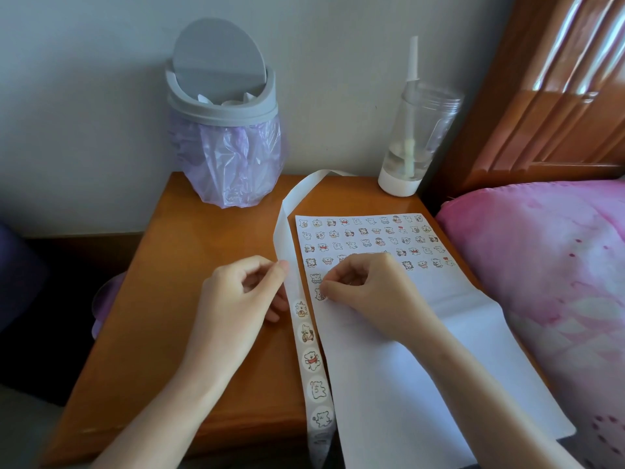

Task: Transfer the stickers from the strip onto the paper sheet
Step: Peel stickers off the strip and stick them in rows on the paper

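- Thumb and forefinger of my left hand (243, 292) pinched the sticker strip (282, 238) at mid-frame, with the other fingers curled beneath it.
- The strip ran from the bottom edge up the wooden bedside table (176, 299). Its lower part carried round bear stickers (311, 359), and its bare upper part arched toward the upper centre.
- My right hand (365, 292), fingers curled, pinched one bear sticker (319, 295) at its fingertips against the left edge of the paper sheet (406, 384), just right of the strip.
- Rows of stuck stickers (365, 238) filled the sheet's upper part, and its lower part reached past the table's front edge.
- A lidded bin (225, 130) with a purple liner and a clear bottle (416, 140) stood at the table's back, and pink bedding (541, 265) lay at right.
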`<state>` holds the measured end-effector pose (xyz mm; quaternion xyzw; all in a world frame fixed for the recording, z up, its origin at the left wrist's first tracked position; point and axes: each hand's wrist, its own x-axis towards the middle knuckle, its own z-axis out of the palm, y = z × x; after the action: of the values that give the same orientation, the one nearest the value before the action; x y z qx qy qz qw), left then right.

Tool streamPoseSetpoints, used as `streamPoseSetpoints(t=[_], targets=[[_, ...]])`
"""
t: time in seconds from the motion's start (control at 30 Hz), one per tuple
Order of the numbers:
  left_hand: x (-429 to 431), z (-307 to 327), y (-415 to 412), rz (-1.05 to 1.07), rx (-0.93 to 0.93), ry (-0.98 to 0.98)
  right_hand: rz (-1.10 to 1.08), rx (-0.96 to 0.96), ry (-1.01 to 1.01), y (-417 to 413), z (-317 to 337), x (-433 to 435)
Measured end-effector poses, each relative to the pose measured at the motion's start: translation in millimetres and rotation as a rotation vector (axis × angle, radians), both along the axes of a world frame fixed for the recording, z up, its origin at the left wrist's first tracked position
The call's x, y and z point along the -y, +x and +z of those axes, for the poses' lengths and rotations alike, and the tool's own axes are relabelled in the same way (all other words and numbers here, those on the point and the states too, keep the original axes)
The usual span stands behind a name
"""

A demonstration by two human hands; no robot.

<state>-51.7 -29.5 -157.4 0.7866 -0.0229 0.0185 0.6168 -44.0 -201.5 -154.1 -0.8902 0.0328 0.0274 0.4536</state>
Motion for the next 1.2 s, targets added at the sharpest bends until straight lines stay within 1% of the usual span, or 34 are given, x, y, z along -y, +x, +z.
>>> streamPoseSetpoints(t=[0.2,0.4,0.53,0.67,0.87,0.93,0.97,1.07,1.1,1.2], targets=[[1,0,0,0.000,0.000,0.001,0.010,0.029,-0.056,0,-1,0],[0,0,0,-0.004,0.005,-0.001,0.027,0.058,-0.087,-1,-3,1],[0,-1,1,-0.008,0.007,0.002,0.030,0.062,-0.066,0,-3,3],[0,-2,2,-0.013,0.007,0.004,0.035,0.088,-0.118,3,-4,3],[-1,-2,2,-0.022,-0.004,-0.014,0.052,0.095,-0.139,4,-8,4],[-1,-2,2,-0.020,-0.012,-0.038,0.047,0.115,-0.104,2,-8,3],[-1,-2,2,-0.017,-0.012,-0.040,0.044,0.123,-0.052,0,-6,1],[-2,-1,2,-0.002,0.024,-0.027,0.099,0.118,0.201,-10,7,-8],[-2,-1,2,0.008,0.043,-0.024,0.134,0.117,0.257,-15,11,-11],[-3,1,2,0.043,0.088,-0.019,0.195,0.116,0.307,-26,16,-19]])
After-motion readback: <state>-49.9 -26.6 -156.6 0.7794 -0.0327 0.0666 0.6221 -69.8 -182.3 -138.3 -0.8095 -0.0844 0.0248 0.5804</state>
